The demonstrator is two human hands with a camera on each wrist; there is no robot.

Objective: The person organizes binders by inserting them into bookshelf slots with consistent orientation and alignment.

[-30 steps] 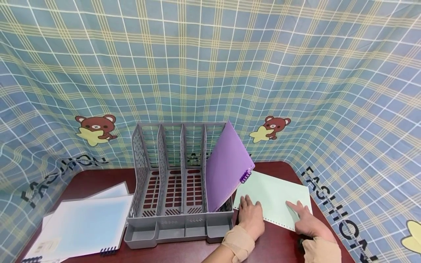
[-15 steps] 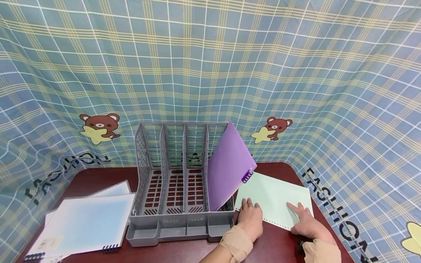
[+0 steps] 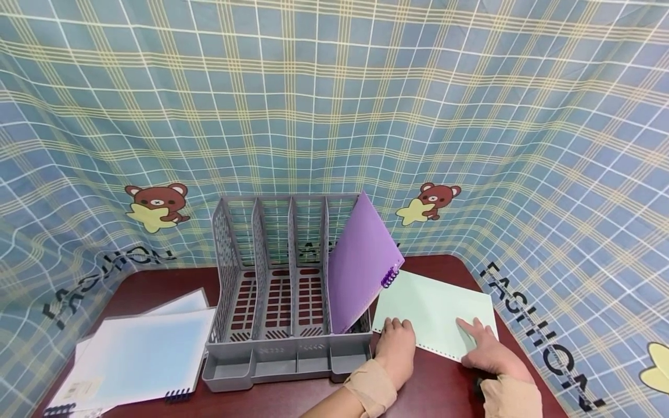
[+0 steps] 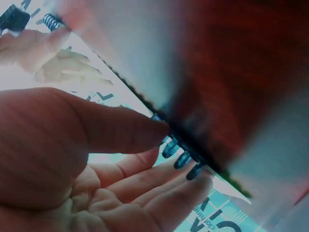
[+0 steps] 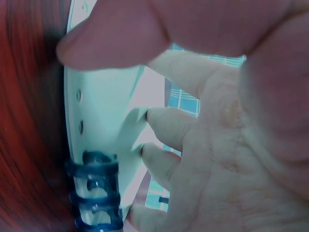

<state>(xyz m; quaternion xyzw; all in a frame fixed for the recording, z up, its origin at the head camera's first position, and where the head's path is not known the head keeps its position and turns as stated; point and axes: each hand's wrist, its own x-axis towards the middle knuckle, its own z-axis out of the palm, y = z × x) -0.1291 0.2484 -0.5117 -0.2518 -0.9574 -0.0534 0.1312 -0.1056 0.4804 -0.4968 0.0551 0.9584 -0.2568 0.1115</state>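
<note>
A pale green spiral notebook lies on the table at the right, its bound edge toward me. My left hand is at its near left corner. In the left wrist view, the thumb meets the dark binding rings and the fingers lie on the cover side, pinching that edge. My right hand rests on the notebook's right part with fingers spread. Seen from the right wrist, fingertips touch the cover, while the thumb reaches across the hole-punched edge.
A grey file organizer with several upright slots and front trays stands in the middle. In its rightmost slot leans a purple spiral notebook. White-and-blue notebooks are stacked at the left. A plaid cloth surrounds the table.
The head view shifts slightly. My hands stay at the green notebook's near edge, with the left hand's wrist turned slightly lower; the notebook has barely moved.
</note>
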